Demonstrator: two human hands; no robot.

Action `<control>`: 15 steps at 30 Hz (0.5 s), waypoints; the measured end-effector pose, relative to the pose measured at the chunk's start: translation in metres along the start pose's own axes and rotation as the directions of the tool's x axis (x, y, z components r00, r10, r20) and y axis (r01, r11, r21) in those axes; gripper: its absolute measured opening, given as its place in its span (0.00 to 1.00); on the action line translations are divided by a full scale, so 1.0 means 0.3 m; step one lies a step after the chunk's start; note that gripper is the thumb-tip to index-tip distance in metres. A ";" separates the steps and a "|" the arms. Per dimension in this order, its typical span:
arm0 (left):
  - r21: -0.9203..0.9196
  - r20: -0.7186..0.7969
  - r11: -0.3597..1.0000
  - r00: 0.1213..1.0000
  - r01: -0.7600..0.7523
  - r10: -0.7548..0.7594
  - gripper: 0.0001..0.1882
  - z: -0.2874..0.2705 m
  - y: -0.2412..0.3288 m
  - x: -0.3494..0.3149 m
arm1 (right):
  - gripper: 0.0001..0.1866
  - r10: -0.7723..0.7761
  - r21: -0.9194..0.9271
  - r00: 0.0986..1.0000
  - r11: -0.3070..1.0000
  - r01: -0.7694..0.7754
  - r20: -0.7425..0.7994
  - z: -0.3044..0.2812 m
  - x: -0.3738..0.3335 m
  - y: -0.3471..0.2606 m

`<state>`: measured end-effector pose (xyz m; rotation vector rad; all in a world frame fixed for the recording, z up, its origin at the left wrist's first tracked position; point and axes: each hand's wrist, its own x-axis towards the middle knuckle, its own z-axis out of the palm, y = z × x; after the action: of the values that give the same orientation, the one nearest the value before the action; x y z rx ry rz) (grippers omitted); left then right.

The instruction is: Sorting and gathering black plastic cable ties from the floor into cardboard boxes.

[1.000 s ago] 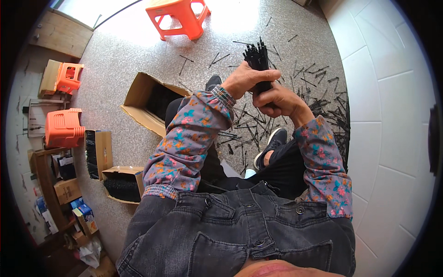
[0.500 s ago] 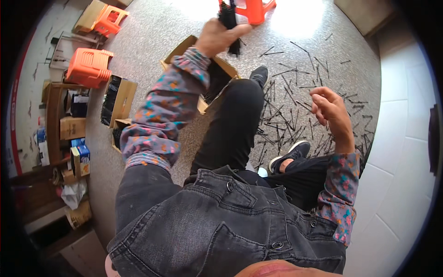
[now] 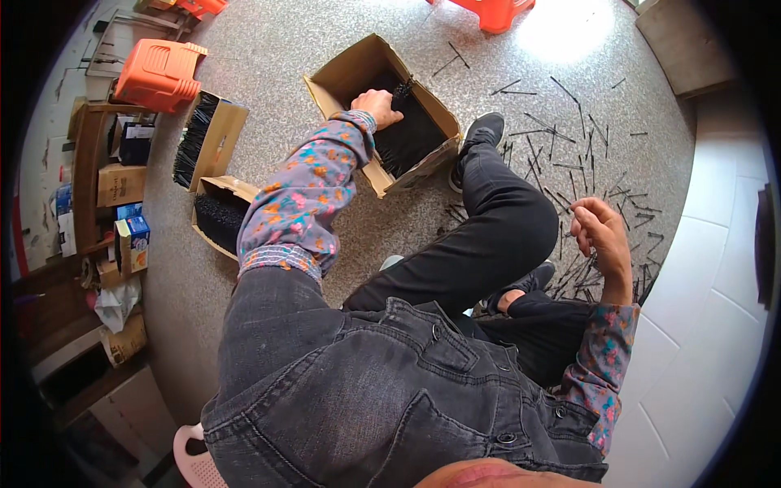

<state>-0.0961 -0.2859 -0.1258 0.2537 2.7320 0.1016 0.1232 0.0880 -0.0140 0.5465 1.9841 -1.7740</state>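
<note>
1. Our left hand (image 3: pixel 376 107) is over the open cardboard box (image 3: pixel 346 73), its fingers closed around a bundle of black sticks (image 3: pixel 402 92).
2. The bundle's tips show just beyond our fingers; we cannot tell whether its hidden end touches the box's contents.
3. More black sticks fill the lower part of that box, a dark mass beside our hand.
4. We hold our right hand (image 3: pixel 599 232) half open, fingers loosely bent, well apart from the left and near our bent knee (image 3: pixel 529 220).
5. Around and beyond this right hand, we see scattered sticks (image 3: pixel 565 90) lying at many angles on the speckled floor (image 3: pixel 268 77), thickest towards the white tiles (image 3: pixel 691 285).
6. Our foot, in a dark shoe (image 3: pixel 486 132), rests just beside the box.
7. To our left, we have a narrow carton (image 3: pixel 221 145) and a second carton (image 3: pixel 229 183) near each other, both with dark contents.
8. An orange stool (image 3: pixel 161 75) stands beyond them, and we see part of another stool (image 3: pixel 492 12) at the top edge.
</note>
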 end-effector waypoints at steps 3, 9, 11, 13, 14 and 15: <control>-0.010 0.029 0.998 0.998 0.056 -0.056 0.26 0.061 -0.014 0.029 | 0.11 0.028 0.009 1.000 1.000 -0.028 -0.006 -0.004 0.014 0.007; -0.049 0.116 0.995 0.990 0.089 -0.083 0.27 0.133 -0.036 0.055 | 0.13 0.053 0.006 0.998 0.999 -0.053 0.017 -0.005 0.018 0.000; -0.029 0.172 0.996 0.982 0.087 -0.080 0.27 0.157 -0.048 0.054 | 0.13 0.055 0.008 0.998 0.998 -0.055 0.016 -0.005 0.017 0.001; -0.008 0.206 0.997 0.976 0.078 -0.075 0.28 0.185 -0.060 0.054 | 0.13 0.052 0.003 0.999 0.999 -0.052 0.013 -0.003 0.017 -0.001; 0.011 0.236 0.997 0.969 0.071 -0.072 0.28 0.196 -0.064 0.054 | 0.14 0.049 0.001 0.999 0.999 -0.049 0.011 -0.003 0.016 0.000; 0.031 0.266 0.997 0.961 0.064 -0.070 0.29 0.204 -0.068 0.058 | 0.14 0.050 0.002 0.999 0.999 -0.050 0.011 -0.004 0.015 0.001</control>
<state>-0.0911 -0.3004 -0.1909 0.1672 2.4709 0.0169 0.1196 0.0893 -0.0166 0.5814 1.9443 -1.7460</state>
